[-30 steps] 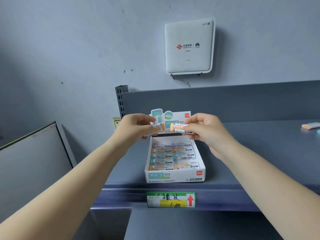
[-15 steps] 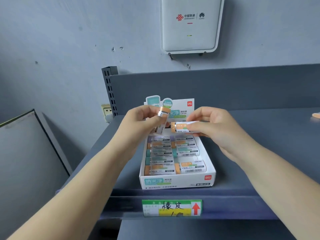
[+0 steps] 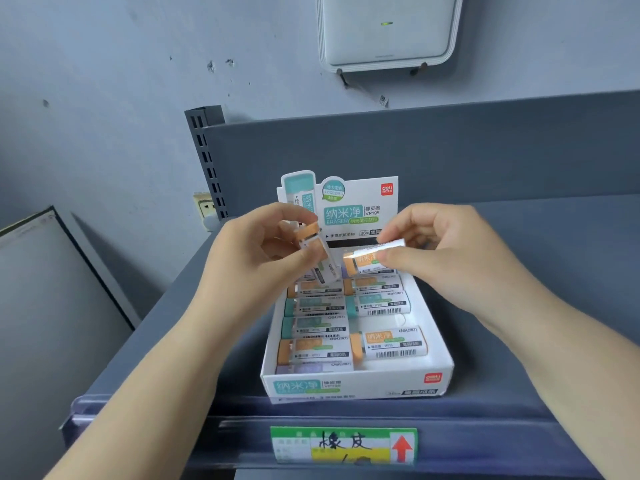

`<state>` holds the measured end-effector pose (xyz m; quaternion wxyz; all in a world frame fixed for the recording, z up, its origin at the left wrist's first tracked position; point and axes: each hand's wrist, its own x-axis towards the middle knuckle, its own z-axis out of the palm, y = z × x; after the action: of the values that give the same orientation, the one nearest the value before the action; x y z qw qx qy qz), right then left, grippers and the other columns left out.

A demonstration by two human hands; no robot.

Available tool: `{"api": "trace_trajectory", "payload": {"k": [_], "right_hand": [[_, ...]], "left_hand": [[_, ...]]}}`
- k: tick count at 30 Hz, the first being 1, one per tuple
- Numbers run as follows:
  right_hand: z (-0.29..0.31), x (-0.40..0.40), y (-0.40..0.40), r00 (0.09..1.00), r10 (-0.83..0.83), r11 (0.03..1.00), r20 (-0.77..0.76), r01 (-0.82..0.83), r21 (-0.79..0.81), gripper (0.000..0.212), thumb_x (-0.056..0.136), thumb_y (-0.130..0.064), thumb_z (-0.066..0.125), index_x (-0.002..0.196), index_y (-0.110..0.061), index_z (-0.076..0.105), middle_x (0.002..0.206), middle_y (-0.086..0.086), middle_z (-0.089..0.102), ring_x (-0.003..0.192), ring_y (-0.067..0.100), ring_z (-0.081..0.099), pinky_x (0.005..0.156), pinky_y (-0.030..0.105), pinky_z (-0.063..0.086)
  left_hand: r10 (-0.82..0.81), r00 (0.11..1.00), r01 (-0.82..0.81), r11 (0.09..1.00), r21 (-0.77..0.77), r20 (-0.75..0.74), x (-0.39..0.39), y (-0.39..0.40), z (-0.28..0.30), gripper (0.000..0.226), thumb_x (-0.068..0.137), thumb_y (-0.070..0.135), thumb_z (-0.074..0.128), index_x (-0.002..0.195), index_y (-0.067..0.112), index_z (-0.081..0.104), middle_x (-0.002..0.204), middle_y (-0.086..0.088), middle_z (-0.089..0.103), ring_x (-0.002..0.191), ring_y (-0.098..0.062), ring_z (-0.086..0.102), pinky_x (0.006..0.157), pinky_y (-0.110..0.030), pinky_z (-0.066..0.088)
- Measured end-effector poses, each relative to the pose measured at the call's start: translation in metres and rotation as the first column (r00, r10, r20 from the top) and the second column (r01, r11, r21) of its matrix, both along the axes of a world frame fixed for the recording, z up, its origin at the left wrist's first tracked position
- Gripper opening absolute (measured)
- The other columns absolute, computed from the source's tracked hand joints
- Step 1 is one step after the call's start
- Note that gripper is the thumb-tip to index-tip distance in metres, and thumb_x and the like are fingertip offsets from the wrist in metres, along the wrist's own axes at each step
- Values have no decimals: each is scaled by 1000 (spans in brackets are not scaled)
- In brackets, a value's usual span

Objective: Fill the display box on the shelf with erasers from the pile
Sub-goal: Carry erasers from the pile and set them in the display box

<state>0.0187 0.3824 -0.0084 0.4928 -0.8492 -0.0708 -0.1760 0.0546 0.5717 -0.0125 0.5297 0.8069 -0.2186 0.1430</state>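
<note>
The display box [image 3: 356, 382] holds rows of erasers [image 3: 391, 346]; each hand's grip, left [image 3: 256, 261] and right [image 3: 446, 258], pinches another eraser above it.

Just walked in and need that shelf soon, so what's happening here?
A person is restocking a white display box of erasers on the grey shelf. The left hand pinches an orange-ended eraser tilted on end, and the right hand pinches another lying flat, both over the back of the box. A gap shows in the right-hand column.
</note>
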Motion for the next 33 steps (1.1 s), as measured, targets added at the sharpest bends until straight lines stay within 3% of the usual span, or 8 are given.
{"api": "trace_trajectory", "payload": {"k": [5, 8, 13, 15, 20, 23, 28, 33], "right_hand": [[-28, 28, -6, 997, -23, 986, -74, 10, -164, 9, 74, -14, 70, 71, -21, 66, 38, -26, 47, 45, -5, 45, 44, 4, 32], [-24, 27, -7, 998, -23, 972, -59, 8, -235, 6, 74, -19, 70, 72, -23, 66, 38, -31, 46, 46, -10, 46, 45, 4, 32], [-22, 26, -7, 998, -28, 941, -49, 10, -339, 8, 76, -23, 69, 71, -28, 63, 47, -42, 45, 54, -18, 46, 50, 0, 33], [-22, 28, -8, 999, -38, 928, -37, 22, -372, 9, 76, -24, 69, 72, -29, 63, 51, -45, 45, 56, -21, 45, 52, -1, 33], [-23, 29, -8, 999, -46, 916, -21, 34, -400, 13, 76, -23, 69, 71, -32, 61, 50, -24, 54, 57, -24, 44, 53, -2, 33], [-23, 30, -8, 998, -38, 902, -44, 15, -432, 11, 79, -24, 67, 74, -32, 62, 47, -46, 43, 55, -27, 41, 52, -3, 32], [-23, 33, -8, 998, -47, 891, -45, 21, -454, 10, 80, -26, 65, 74, -33, 61, 48, -51, 38, 57, -29, 39, 55, -4, 32], [-25, 34, -8, 998, -51, 895, -44, 26, -445, 14, 79, -25, 66, 76, -37, 60, 53, -26, 54, 58, -27, 40, 56, -2, 33]], "left_hand": [[169, 983, -179, 966, 188, 67, 23, -6, -22, 14, 71, 21, 76, 79, 20, 65, 65, 11, 68, 56, 8, 57, 51, -1, 37], [164, 985, -173, 961, 215, 60, 19, -7, -18, 15, 69, 24, 77, 76, 22, 64, 66, 11, 68, 48, 9, 52, 47, -1, 34], [155, 982, -176, 955, 239, 106, 18, -4, -14, 13, 65, 25, 73, 69, 24, 61, 70, 23, 64, 63, 9, 52, 54, -2, 37], [165, 981, -185, 955, 231, 103, 20, -3, -15, 12, 65, 23, 72, 70, 25, 61, 60, 16, 62, 61, 6, 49, 53, -5, 37], [147, 987, -158, 940, 301, 58, 21, -2, -18, 8, 72, 22, 68, 70, 24, 62, 58, 25, 58, 60, 4, 43, 50, -8, 37], [159, 986, -167, 925, 341, 51, 21, -1, -18, 7, 72, 24, 69, 69, 25, 63, 58, 33, 54, 59, 7, 43, 49, -5, 35], [134, 989, -147, 895, 420, 60, 22, -2, -19, 11, 71, 23, 71, 65, 29, 65, 63, 17, 50, 68, 13, 45, 56, 0, 33], [117, 993, -110, 894, 435, 11, 24, -1, -20, 6, 74, 21, 71, 72, 26, 70, 64, 13, 54, 65, 10, 47, 56, -2, 35]]}}
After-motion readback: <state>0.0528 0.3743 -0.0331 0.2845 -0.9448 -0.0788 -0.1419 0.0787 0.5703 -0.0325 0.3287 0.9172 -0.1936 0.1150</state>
